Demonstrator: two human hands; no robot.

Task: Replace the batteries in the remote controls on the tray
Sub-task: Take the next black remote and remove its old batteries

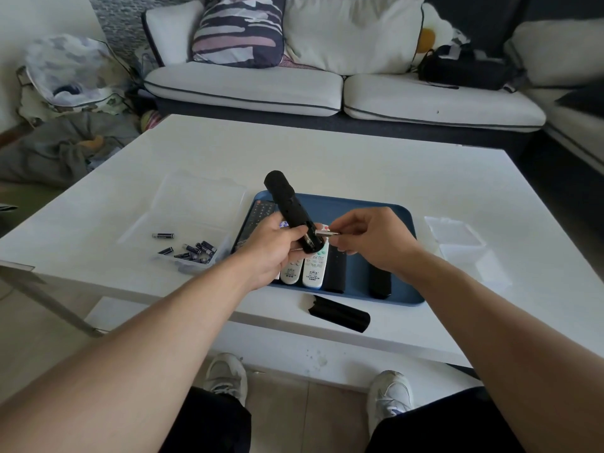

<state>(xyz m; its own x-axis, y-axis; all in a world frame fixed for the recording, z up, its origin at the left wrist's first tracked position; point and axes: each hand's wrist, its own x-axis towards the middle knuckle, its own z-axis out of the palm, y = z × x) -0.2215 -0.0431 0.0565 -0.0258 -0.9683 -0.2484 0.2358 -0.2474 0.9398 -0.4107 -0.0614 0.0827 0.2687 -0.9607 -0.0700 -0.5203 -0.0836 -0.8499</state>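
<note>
Fingers (pixel 340 246) of our right hand (pixel 369 240) pinch a silver battery (pixel 327 234) at the open end of the black remote (pixel 289 210), which our left hand (pixel 271 246) grips at frame centre, above the blue tray (pixel 402 223) of remotes. Its black cover (pixel 340 313) lies on the tabletop (pixel 327 158) nearest us; loose batteries (pixel 192 250) sit left.

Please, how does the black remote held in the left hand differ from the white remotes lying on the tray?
The black remote is lifted and tilted above the blue tray, gripped by the left hand; the white remotes lie flat on the tray, untouched. The black one is dark and plain on its visible side; the white ones show coloured buttons. The right hand pinches a battery at the black remote only. Both are slim, elongated remotes.
</note>
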